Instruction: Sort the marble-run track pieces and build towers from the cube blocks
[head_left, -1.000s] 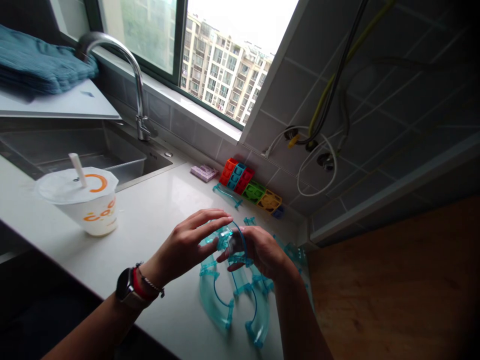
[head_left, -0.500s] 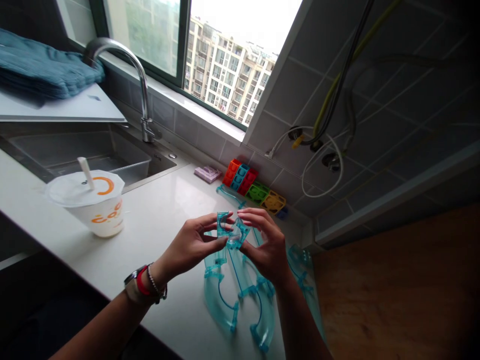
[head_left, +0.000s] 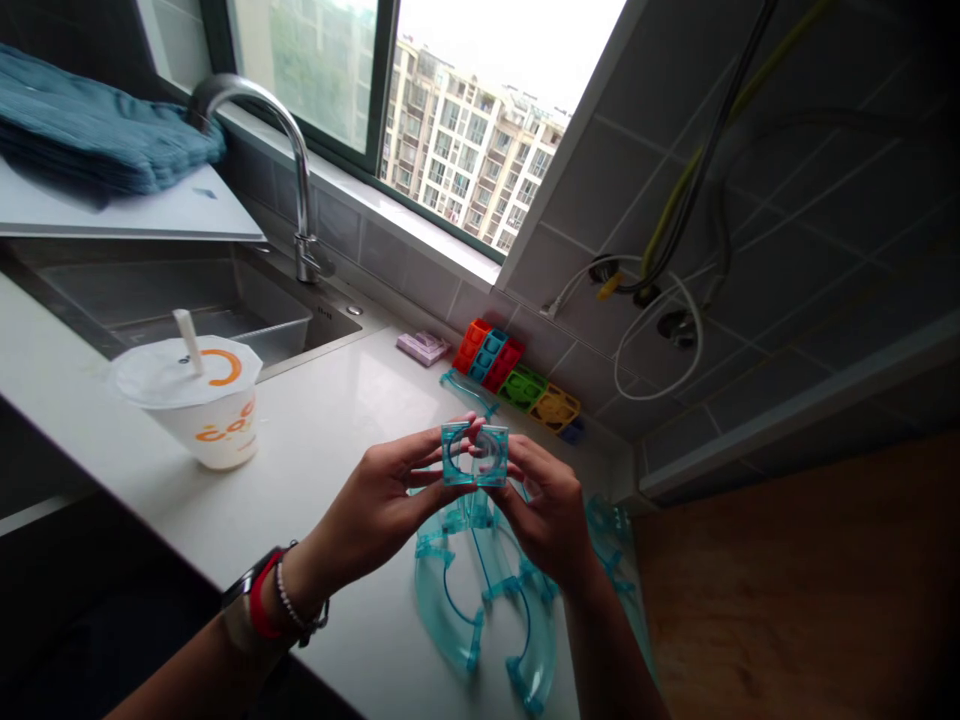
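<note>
My left hand (head_left: 386, 490) pinches a clear teal plastic track piece (head_left: 451, 474) between thumb and fingers. In my right hand (head_left: 553, 510) is a second clear teal track piece (head_left: 496, 456), gripped the same way. The two pieces meet edge to edge, and their half-round cut-outs face each other and form a ring. Below the hands, curved teal track pieces (head_left: 441, 615) lie on the white counter (head_left: 337, 620), one of them (head_left: 541, 660) under my right forearm. The far fingers are partly hidden behind the held pieces.
A lidded drink cup (head_left: 225, 425) with a straw stands left, near the sink (head_left: 289, 335) and faucet (head_left: 300, 170). Along the wall sit a row of coloured plastic blocks (head_left: 517, 385) and a small pink pack (head_left: 422, 348). Cables (head_left: 697, 345) hang from the right wall.
The right piece has turned from a tilt to level beside the left one, closing the ring shape. The whole view has shifted slightly.
</note>
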